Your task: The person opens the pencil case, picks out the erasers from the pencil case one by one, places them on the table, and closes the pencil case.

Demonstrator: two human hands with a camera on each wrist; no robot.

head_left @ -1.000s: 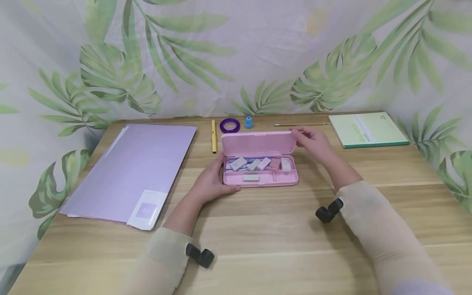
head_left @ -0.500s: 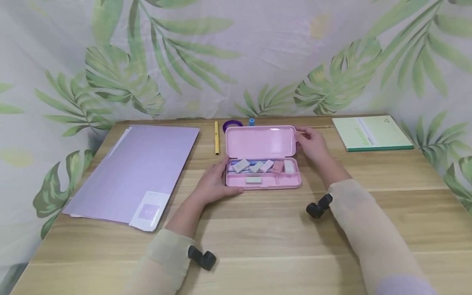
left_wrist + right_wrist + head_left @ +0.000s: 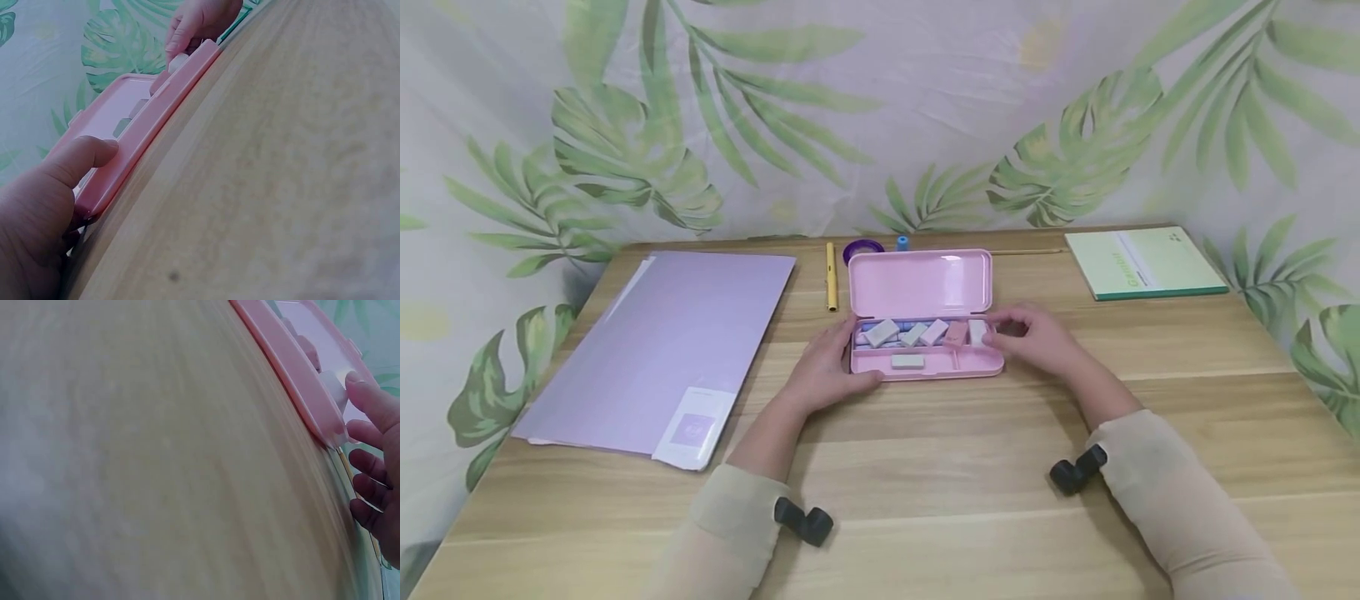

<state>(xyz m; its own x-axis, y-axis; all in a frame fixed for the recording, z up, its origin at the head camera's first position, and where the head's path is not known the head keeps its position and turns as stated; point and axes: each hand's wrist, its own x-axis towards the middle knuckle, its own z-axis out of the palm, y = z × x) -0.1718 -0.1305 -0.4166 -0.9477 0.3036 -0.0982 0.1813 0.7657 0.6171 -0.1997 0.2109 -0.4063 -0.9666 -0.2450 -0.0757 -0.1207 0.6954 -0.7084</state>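
Observation:
A pink pencil case (image 3: 902, 287) lies with its lid raised in the head view. Several erasers fill its back compartment on top of blue-and-white items, among them a white eraser (image 3: 977, 332) at the right end and a reddish-pink eraser (image 3: 956, 334). A pale eraser (image 3: 907, 362) sits alone in the front compartment. My left hand (image 3: 829, 373) grips the case's left end, its thumb (image 3: 94, 153) over the front rim. My right hand (image 3: 1037, 337) is at the right end, thumb and forefinger pinching the white eraser, the other fingers loosely curled outside the case.
Left of the case lies a lilac folder (image 3: 662, 342). Behind it are a yellow pen (image 3: 831, 279), a purple tape roll (image 3: 859, 250), a small blue object (image 3: 902, 242) and a pencil (image 3: 1030, 252). A green notebook (image 3: 1142, 262) lies at the back right.
The lid has tipped further back, and my right hand has let go of its right edge and come down to the white eraser. My left hand has kept its hold on the case.

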